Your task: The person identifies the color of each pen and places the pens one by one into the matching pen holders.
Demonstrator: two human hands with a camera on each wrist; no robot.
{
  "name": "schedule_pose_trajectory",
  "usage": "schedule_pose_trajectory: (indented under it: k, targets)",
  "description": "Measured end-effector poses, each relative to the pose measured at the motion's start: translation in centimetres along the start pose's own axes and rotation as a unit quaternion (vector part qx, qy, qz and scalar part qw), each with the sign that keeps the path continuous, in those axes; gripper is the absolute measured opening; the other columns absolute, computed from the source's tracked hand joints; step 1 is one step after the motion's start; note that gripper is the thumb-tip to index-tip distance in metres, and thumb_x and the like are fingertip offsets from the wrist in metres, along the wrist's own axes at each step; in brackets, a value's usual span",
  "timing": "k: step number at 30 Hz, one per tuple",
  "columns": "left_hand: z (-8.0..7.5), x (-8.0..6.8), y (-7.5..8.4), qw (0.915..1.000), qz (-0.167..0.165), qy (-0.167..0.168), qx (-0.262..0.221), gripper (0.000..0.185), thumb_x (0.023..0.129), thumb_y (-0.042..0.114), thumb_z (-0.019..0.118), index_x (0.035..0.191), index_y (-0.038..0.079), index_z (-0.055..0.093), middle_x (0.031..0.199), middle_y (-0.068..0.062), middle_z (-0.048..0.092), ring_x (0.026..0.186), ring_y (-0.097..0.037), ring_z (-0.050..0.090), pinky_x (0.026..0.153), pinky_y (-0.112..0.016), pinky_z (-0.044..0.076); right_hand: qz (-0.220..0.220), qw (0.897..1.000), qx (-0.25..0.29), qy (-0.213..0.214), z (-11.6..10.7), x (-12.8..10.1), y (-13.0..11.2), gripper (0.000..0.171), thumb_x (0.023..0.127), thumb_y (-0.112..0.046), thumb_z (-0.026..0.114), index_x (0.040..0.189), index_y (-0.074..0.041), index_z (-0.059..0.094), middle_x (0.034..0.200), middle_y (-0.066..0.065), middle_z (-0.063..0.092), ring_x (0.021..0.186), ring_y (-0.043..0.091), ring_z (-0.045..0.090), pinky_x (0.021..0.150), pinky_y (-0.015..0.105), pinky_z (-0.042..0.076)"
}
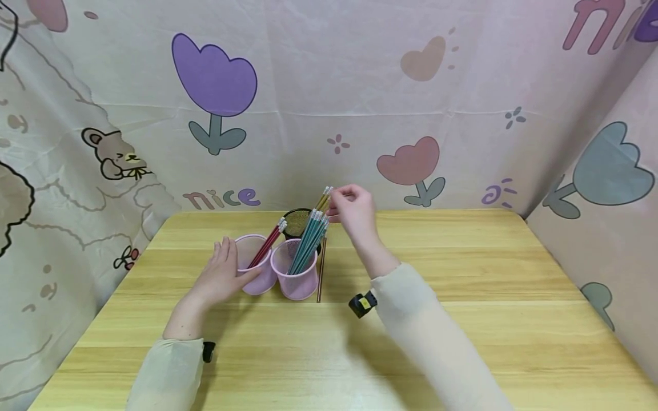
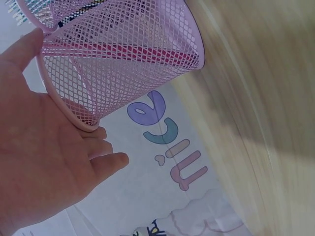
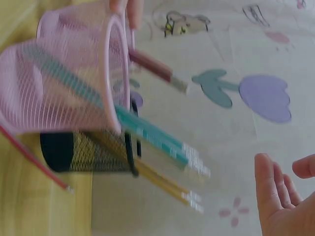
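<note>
Already most of the pencils stand sorted by colour: the red pencils (image 1: 268,244) lean in the left pink mesh cup (image 1: 255,273), the teal pencils (image 1: 310,246) in the right pink mesh cup (image 1: 296,278), and the yellow pencils (image 1: 324,198) in the black mesh cup (image 1: 298,222) behind them. By my reading, what is left is one loose pencil (image 1: 321,277), reddish-brown, lying flat on the table (image 1: 462,274) just to the right of the teal cup, not yet in any cup.

All three cups are grouped near the middle of the table, a little toward its far edge, the two pink ones touching or nearly so, the black one just behind the gap between them. The loose pencil lies lengthwise, pointing from the near side toward the far edge.

The right hand (image 1: 352,210) is raised above the far edge beside the eraser ends of the yellow pencils; its fingers are loosely bent and it grips nothing, as the right wrist view shows an empty palm with the pencil ends apart from it. The loose pencil lies below and nearer than this hand, well clear of it.

The left hand (image 1: 222,275) rests against the left side of the red-pencil cup, fingers straight and spread, thumb along the rim, steadying it rather than clasping it. The loose pencil is beyond both pink cups from this hand.
</note>
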State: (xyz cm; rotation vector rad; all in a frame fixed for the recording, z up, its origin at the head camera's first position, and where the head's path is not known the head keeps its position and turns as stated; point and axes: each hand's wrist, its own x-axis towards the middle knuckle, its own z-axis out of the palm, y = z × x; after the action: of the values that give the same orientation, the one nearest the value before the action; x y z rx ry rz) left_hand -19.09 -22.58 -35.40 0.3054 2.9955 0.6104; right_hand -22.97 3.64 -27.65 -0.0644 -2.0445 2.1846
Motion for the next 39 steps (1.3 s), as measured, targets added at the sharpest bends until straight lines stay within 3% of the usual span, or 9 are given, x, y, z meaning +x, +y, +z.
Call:
schedule_pose_trajectory:
  k: [8, 15, 23, 30, 36, 39]
  targets:
    - [-0.1, 0.0, -0.2, 1.0, -0.002, -0.001, -0.001, 0.1, 0.09, 0.051, 0.051, 0.14, -0.021, 0.002, 0.148, -0.04, -0.004, 0.134, -0.058, -0.002, 0.11, -0.065, 0.008, -0.001, 0.999, -0.003, 0.049, -2.9, 1.2, 2.1, 0.008, 0.089, -0.008, 0.056, 0.087, 0.0, 0.056, 0.059, -0.002, 0.059, 0.05, 0.009, 0.061, 0.051, 0.023, 0.056]
    - [-0.1, 0.0, -0.1, 1.0, -0.006, -0.003, -0.004, 0.1, 0.09, 0.05, 0.052, 0.141, -0.02, 0.002, 0.148, -0.039, -0.004, 0.134, -0.058, -0.002, 0.11, -0.066, 0.007, 0.052, 0.994, -0.08, 0.053, -4.1, 2.0, 5.0, 0.01, 0.087, -0.008, 0.056, 0.085, 0.001, 0.057, 0.059, -0.001, 0.058, 0.048, 0.01, 0.061, 0.05, 0.023, 0.056]
    - [-0.1, 0.0, -0.2, 1.0, -0.006, -0.003, 0.0, 0.101, 0.09, 0.053, 0.05, 0.141, -0.02, 0.002, 0.148, -0.038, -0.005, 0.135, -0.057, -0.002, 0.111, -0.065, 0.008, 0.092, 0.983, -0.158, 0.026, -4.2, 2.7, 8.2, 0.014, 0.085, -0.011, 0.056, 0.085, 0.002, 0.061, 0.062, 0.006, 0.059, 0.046, 0.008, 0.057, 0.052, 0.027, 0.057]
    - [0.0, 0.0, -0.2, 0.9999, -0.01, -0.004, 0.0, 0.103, 0.09, 0.056, 0.049, 0.141, -0.019, 0.001, 0.149, -0.037, -0.005, 0.136, -0.056, -0.003, 0.111, -0.064, 0.008, 0.122, 0.967, -0.224, -0.01, -3.0, 2.3, 9.9, 0.012, 0.085, -0.01, 0.057, 0.081, 0.001, 0.059, 0.056, 0.003, 0.054, 0.045, 0.011, 0.056, 0.066, 0.039, 0.06]
    - [0.0, 0.0, -0.1, 0.9999, -0.014, -0.002, -0.004, 0.102, 0.09, 0.055, 0.05, 0.141, -0.019, 0.001, 0.149, -0.037, -0.006, 0.136, -0.056, -0.003, 0.111, -0.064, 0.008, 0.132, 0.951, -0.276, -0.048, -2.0, 1.7, 11.3, 0.016, 0.083, -0.01, 0.057, 0.069, -0.004, 0.055, 0.067, 0.017, 0.066, 0.051, 0.021, 0.062, 0.057, 0.034, 0.059]
    - [0.0, 0.0, 0.0, 0.9999, -0.012, -0.001, -0.007, 0.101, 0.09, 0.053, 0.05, 0.141, -0.019, 0.002, 0.149, -0.037, -0.005, 0.136, -0.056, -0.003, 0.111, -0.064, 0.007, 0.137, 0.945, -0.293, -0.058, -1.5, 1.4, 11.9, 0.022, 0.082, -0.01, 0.058, 0.061, -0.009, 0.051, 0.067, 0.018, 0.067, 0.05, 0.021, 0.061, 0.054, 0.032, 0.058]
